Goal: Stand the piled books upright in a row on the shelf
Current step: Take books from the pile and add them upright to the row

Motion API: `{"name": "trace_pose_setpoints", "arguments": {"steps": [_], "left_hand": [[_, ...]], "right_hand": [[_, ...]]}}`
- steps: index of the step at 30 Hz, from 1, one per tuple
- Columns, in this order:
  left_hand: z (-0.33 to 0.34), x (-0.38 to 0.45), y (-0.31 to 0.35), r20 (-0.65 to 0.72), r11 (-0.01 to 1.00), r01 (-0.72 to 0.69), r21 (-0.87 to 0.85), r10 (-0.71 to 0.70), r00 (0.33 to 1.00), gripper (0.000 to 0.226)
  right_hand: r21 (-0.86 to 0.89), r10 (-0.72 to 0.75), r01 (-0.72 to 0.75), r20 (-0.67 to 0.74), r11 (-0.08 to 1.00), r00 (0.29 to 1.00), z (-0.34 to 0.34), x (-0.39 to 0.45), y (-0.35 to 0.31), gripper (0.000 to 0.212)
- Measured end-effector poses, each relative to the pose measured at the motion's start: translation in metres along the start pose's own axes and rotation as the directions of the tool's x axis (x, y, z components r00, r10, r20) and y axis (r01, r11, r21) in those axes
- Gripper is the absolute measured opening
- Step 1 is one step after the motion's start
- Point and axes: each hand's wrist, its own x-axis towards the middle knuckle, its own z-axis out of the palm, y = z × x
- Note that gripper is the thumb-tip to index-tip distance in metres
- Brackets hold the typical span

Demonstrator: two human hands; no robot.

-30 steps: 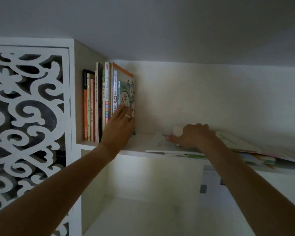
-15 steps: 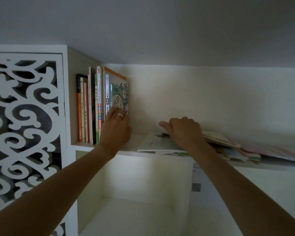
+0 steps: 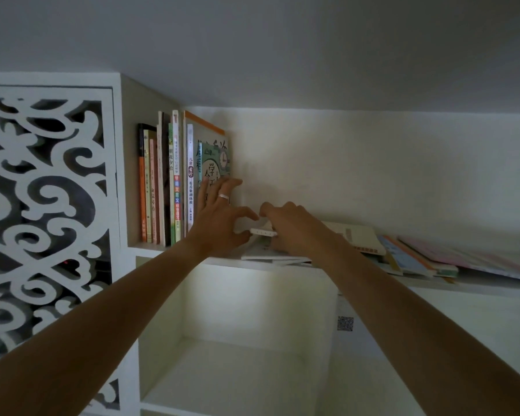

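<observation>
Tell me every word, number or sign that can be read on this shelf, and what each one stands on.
"朝花夕拾": green spine in the upright row.
"儿童舌诊:看舌象调体质": white spine.
"学语文" in coloured squares: white and red spine; its small print is unreadable.
"学": large character on the green cover beside the left hand; the rest is hidden.
QR code: on the white panel below the shelf.
Other spines and piled books: too blurred.

Two bare forearms — no sleeves, left hand (image 3: 219, 217) wearing a pale ring (image 3: 223, 196), right hand (image 3: 294, 226) unadorned
</observation>
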Motion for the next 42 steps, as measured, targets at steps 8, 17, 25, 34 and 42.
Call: {"name": "trace_pose_setpoints", "arguments": {"steps": [8,17,25,34,42], "left_hand": [[0.008,0.001,-0.006,0.044,0.993,-0.068,-0.093,0.073,0.996,0.039],[0.007,-0.001,-0.017,-0.167,0.992,0.042,-0.116,-0.061,0.984,0.026],[-0.004,-0.010,-0.015,-0.254,0.962,0.044,-0.271,-0.115,0.960,0.061],[-0.009,-0.026,-0.022,-0.248,0.951,-0.020,-0.308,-0.061,0.967,0.047],[-0.011,-0.036,-0.027,-0.309,0.903,-0.060,-0.424,-0.082,0.948,0.055]], "right_hand": [[0.156,0.051,-0.019,-0.205,0.988,0.977,0.016,-0.004,-0.006,0.030],[0.027,0.323,-0.322,-0.030,0.946,0.946,-0.003,-0.010,0.025,0.031],[0.387,0.484,-0.378,-0.228,0.841,0.844,0.009,0.020,-0.004,0.030],[0.766,0.546,-0.164,-0.273,0.622,0.792,0.034,0.049,-0.048,0.032],[0.714,0.100,0.033,-0.144,0.700,0.984,0.053,0.070,-0.086,0.075]]}}
